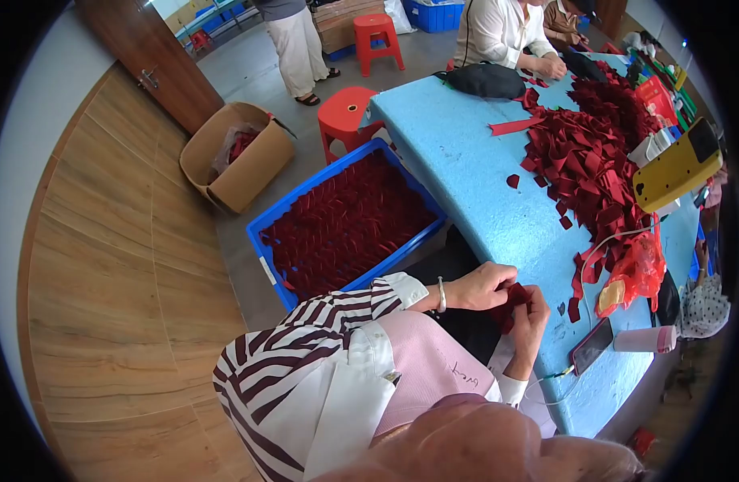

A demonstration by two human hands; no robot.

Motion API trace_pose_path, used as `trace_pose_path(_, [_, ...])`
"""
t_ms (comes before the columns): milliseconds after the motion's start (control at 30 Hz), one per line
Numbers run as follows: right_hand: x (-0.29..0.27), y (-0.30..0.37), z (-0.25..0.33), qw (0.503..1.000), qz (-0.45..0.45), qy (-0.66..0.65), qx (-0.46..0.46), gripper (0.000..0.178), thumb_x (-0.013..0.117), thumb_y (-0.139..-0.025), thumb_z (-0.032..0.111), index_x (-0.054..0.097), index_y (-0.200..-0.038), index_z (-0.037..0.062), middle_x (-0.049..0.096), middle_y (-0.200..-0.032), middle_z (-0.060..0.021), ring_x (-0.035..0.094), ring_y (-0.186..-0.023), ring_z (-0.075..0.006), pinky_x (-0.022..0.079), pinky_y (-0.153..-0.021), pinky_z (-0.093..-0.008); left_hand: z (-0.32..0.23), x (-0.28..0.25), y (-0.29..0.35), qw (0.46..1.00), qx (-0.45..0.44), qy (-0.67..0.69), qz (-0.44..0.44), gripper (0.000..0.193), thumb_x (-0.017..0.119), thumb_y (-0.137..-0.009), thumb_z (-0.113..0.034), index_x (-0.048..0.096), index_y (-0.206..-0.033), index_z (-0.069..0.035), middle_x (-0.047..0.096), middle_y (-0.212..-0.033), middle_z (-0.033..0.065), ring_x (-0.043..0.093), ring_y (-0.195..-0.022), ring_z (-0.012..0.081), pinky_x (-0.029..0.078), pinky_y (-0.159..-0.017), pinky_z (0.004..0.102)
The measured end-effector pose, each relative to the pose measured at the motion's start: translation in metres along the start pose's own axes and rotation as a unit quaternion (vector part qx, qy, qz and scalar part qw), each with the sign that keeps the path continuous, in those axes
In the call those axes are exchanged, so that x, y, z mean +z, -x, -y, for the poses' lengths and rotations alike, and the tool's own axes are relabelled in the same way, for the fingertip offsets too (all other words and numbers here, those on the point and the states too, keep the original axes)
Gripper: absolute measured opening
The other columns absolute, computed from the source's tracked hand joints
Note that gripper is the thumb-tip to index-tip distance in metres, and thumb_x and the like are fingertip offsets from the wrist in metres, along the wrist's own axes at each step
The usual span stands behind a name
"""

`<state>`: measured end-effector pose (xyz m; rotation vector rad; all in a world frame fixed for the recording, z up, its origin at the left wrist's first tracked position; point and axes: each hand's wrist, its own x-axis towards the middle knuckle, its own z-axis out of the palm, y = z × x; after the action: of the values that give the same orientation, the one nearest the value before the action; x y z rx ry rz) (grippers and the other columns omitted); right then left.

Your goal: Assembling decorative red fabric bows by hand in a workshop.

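Note:
Close to the near edge of the blue table, a small dark red ribbon piece (507,310) is pinched between my two hands. My left hand (483,287), with a bangle at the wrist, closes its fingers on the upper side of the piece. On the other side, my right hand (531,325) grips it with thumb and fingers. The fold of the piece is partly hidden behind the fingers. Farther up the table lies a big heap of similar dark red ribbon pieces (582,153), with a few loose ones near my hands.
Left of the table, a blue crate (265,233) holds rows of dark red pieces. Beyond it are a cardboard box (253,169) and a red stool (343,112). A phone (592,347) with a cable, a pink cup (646,339) and a red plastic bag (638,269) lie rightward. Co-workers sit at the far end.

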<state>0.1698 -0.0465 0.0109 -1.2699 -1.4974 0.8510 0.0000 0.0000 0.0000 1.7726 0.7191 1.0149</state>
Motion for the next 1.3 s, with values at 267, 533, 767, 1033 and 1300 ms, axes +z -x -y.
trace_pose_path(267, [-0.008,0.012,0.020,1.000,-0.016,0.014,0.021,0.013,0.051,-0.079,-0.006,0.059,-0.088,-0.0022,0.059,-0.071,-0.0043,0.052,-0.067,-0.0100,0.044,-0.060,-0.0254,-0.014,0.011,0.004,0.999,-0.005,0.043,-0.011,0.010,0.060,-0.080,-0.002,0.051,-0.085,0.000,0.057,-0.071,0.0056,0.050,-0.058,0.0112,0.042,-0.052,0.0286])
trace_pose_path(533, [-0.005,0.006,0.019,0.999,-0.007,0.014,0.035,0.014,0.048,-0.079,-0.004,0.059,-0.088,-0.0008,0.059,-0.074,-0.0024,0.052,-0.070,-0.0091,0.043,-0.062,-0.0243,-0.018,0.000,0.008,0.983,-0.088,0.149,0.053,0.006,0.056,-0.086,-0.002,0.052,-0.091,-0.001,0.057,-0.074,0.0030,0.055,-0.062,0.0081,0.045,-0.055,0.0241])
trace_pose_path(767, [-0.015,-0.005,0.007,0.996,0.000,-0.032,0.078,0.012,0.048,-0.085,-0.002,0.058,-0.091,-0.0018,0.058,-0.071,-0.0011,0.052,-0.068,-0.0089,0.043,-0.061,-0.0241,0.007,0.014,-0.011,0.976,-0.104,0.188,0.036,0.003,0.057,-0.087,-0.002,0.055,-0.087,0.000,0.058,-0.072,0.0017,0.055,-0.064,0.0072,0.046,-0.056,0.0244])
trace_pose_path(1033, [-0.037,-0.038,-0.038,0.998,-0.017,0.065,0.014,0.002,0.058,-0.084,0.000,0.058,-0.084,-0.0026,0.060,-0.066,-0.0080,0.055,-0.059,-0.0113,0.044,-0.054,-0.0275,0.041,0.032,-0.050,0.989,-0.074,0.129,-0.004,0.005,0.063,-0.088,-0.004,0.060,-0.087,0.000,0.062,-0.076,0.0009,0.056,-0.070,0.0055,0.048,-0.063,0.0222])
trace_pose_path(1300, [-0.026,-0.027,-0.038,0.993,-0.065,0.100,0.001,0.002,0.057,-0.085,-0.001,0.058,-0.085,-0.0023,0.060,-0.067,-0.0092,0.057,-0.058,-0.0140,0.045,-0.053,-0.0281,0.049,0.030,-0.045,0.994,-0.053,0.098,-0.008,0.005,0.064,-0.082,-0.001,0.060,-0.084,0.000,0.061,-0.073,0.0023,0.054,-0.068,0.0058,0.047,-0.062,0.0241])
